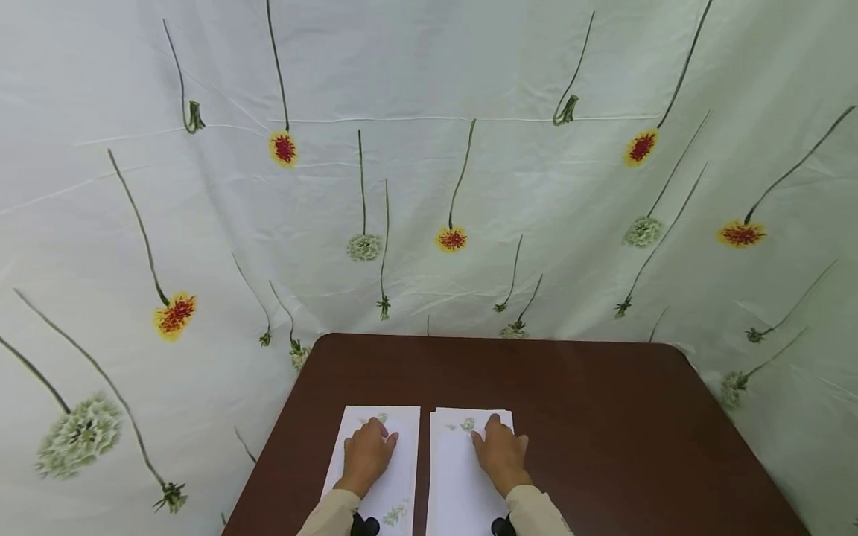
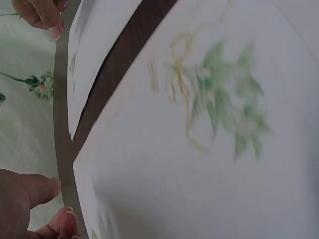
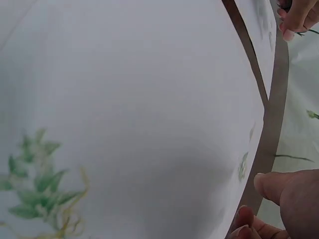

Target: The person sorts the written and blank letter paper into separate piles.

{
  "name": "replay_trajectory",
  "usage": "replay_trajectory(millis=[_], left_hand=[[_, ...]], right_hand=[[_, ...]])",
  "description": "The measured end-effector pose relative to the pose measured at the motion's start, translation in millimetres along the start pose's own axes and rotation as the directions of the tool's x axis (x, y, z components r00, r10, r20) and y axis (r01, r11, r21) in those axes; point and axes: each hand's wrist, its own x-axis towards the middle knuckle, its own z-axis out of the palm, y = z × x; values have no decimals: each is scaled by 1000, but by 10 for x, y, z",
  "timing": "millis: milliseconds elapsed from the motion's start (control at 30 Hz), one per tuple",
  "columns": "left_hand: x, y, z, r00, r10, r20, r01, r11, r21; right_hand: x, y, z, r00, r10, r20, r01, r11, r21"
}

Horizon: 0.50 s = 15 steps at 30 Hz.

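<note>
Two white paper sheets with printed green leaves lie side by side on a dark brown table. My left hand point(image 1: 367, 455) is over the upper part of the left sheet point(image 1: 401, 476), thumb apart from the fingers. Over the top right corner of the right sheet point(image 1: 456, 476) is my right hand point(image 1: 503, 455), its thumb spread to the left. Its top edge shows a small step, like a second sheet beneath. In the left wrist view, a gap shows between thumb point(image 2: 42, 190) and fingertips; the right wrist view shows the same at the right thumb point(image 3: 274, 186). Neither hand grips anything.
The brown table point(image 1: 603, 417) extends beyond the sheets to the back and right, with rounded far corners. A narrow strip of it separates the sheets. Behind and around hangs a pale cloth point(image 1: 415, 59) printed with flowers and stems.
</note>
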Motion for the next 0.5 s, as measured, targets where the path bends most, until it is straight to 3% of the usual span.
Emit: replay_trajectory(millis=[267, 500], left_hand=[[-82, 411, 240, 995, 61, 82, -54, 995, -80], [-151, 587, 402, 987, 80, 143, -74, 996, -48]], right_hand=[[-72, 376, -165, 990, 137, 42, -137, 991, -6], [-170, 549, -200, 983, 170, 65, -167, 985, -47]])
